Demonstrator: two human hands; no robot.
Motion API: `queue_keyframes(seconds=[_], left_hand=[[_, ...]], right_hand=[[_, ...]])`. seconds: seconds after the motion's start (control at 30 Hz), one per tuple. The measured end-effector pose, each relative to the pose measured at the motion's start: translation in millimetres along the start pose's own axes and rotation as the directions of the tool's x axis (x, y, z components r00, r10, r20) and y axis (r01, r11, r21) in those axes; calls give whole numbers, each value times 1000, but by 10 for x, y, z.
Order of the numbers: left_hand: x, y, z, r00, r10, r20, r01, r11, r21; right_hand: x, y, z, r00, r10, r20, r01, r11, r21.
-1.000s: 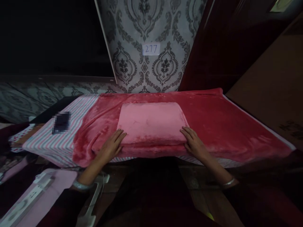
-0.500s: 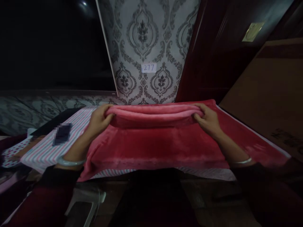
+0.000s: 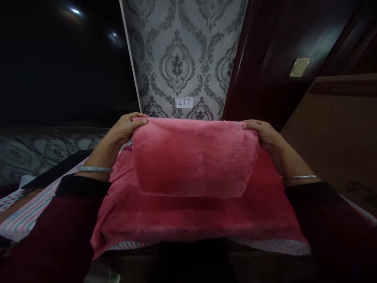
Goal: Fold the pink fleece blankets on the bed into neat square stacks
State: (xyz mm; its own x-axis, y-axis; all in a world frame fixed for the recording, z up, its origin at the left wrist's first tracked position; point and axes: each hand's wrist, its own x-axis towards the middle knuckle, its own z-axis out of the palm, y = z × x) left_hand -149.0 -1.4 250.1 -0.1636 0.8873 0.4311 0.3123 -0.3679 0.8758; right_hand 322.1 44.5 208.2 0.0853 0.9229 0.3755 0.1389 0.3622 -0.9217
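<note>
Folded pink blanket [image 3: 191, 161], raised by its upper edge above a red cover [image 3: 194, 216]: gripped at the upper left corner by the closed left hand [image 3: 128, 126] and at the upper right corner by the closed right hand [image 3: 263, 133]. Plush, probably soft, fairly light and limp; unlikely to break or slip, but apt to sag or unfold mid-span. Best taken at both corners, through all layers.
</note>
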Motion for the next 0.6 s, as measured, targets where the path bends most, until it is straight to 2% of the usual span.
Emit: queue_keyframes(seconds=[0.1,0.17,0.23,0.3,0.47,0.6], left_hand=[[86,-170,68,995,-101,12,101,994,-47],[91,-306,120,987,-157,10,158,985,-64],[72,-397,151,987,-159,-13,157,985,-74],[44,-404,148,993,-110,-44,107,992,-69],[-98,-100,57,994,47,-98,-53,997,-56],[-308,197,-17,988,117,-101,-125,989,-82]], right_hand=[[57,103,91,998,64,20,-64,998,15],[51,210,170,998,62,9,-62,998,-6],[27,286,223,999,37,-9,-37,999,-15],[-6,289,231,1000,3,-27,-3,1000,-6],[-169,35,128,993,-108,-56,108,994,-2],[-401,-183,64,989,-132,-68,135,990,32]])
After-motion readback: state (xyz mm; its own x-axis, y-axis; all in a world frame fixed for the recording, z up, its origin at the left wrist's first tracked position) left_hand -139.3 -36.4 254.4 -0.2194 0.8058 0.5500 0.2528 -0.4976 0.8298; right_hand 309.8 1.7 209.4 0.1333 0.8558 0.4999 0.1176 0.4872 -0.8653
